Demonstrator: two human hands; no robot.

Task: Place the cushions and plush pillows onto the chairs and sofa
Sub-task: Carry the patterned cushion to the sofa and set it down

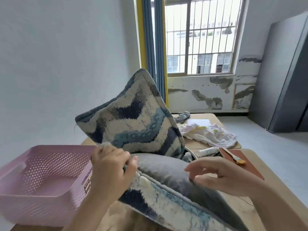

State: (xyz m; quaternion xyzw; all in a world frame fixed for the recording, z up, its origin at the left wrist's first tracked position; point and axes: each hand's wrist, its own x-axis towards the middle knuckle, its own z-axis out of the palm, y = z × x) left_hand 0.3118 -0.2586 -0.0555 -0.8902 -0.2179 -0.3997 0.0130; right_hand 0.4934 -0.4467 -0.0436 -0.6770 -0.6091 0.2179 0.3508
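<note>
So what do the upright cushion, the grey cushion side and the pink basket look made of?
Upright cushion: likely woven, chenille-like fabric with a nubby matte zigzag pattern and a corded edge. Grey side of the lower cushion: smooth, faintly sheeny, perhaps velvet. Basket: moulded plastic, matte pink, with perforated walls.

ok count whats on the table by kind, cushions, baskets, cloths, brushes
cushions: 2, one upright and one lying flat
baskets: 1, pink
cloths: 2, a pale one and a grey one
brushes: 1
total: 6
</note>
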